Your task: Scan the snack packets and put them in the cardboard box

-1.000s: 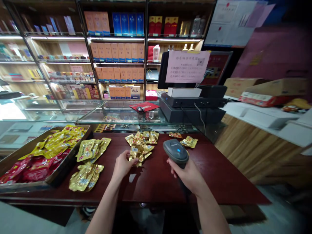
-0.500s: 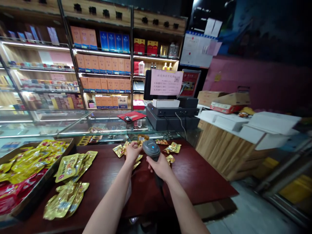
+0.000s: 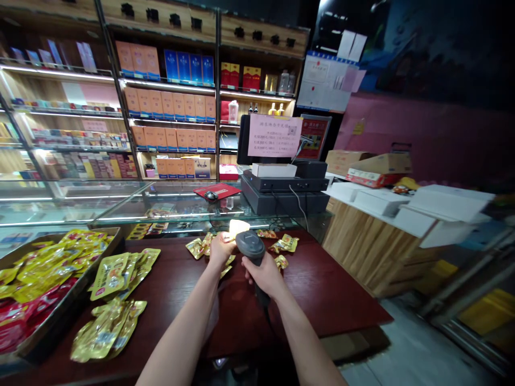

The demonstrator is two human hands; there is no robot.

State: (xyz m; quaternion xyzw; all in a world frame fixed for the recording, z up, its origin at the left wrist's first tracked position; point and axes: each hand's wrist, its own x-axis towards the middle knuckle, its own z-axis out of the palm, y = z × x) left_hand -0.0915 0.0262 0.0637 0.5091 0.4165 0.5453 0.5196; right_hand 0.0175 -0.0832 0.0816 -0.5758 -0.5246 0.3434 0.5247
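Note:
In my right hand (image 3: 263,273) is a dark grey barcode scanner (image 3: 250,245), gripped by its handle with the head tipped away from me. Its bright light falls on a snack packet (image 3: 238,227) that my left hand (image 3: 221,249) pinches just in front of the scanner. The glare washes out the packet's print. Around my hands on the dark red table (image 3: 317,289) lie more gold packets, some left of my left hand (image 3: 196,248) and others to the right (image 3: 285,244). Part of one packet shows beneath my left wrist.
A box (image 3: 108,241) of yellow and red packets stands at the left, beside two piles of gold packets (image 3: 110,329). Behind the table are a glass counter (image 3: 177,206), a mouse (image 3: 211,196) and a till with a monitor (image 3: 243,139). A cable trails from the scanner.
The scanner's light has come on and now brightly lights the packet in my left hand. The blue light on top of the scanner no longer shows. Both hands have stayed nearly still.

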